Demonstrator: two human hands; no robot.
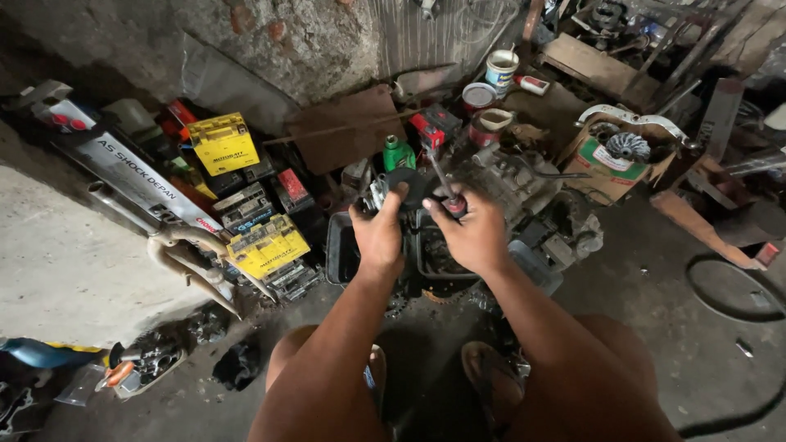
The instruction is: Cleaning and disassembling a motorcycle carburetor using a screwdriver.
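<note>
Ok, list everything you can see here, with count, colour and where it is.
Batteries: two, yellow, left by the wall.
Bottle: one, green, behind the hands.
Tins: about three, white and red, upper middle.
Cardboard box: one, brown, holding metal parts, right.
Engine parts: several, grey, centre right.
Dark part: one, in the left hand.
Screwdriver: one, red handle, in the right hand.
Left hand: gripping.
Right hand: gripping.

Both arms extended forward, left hand [378,233] and right hand [471,233] raised, fingers curled closed
</note>
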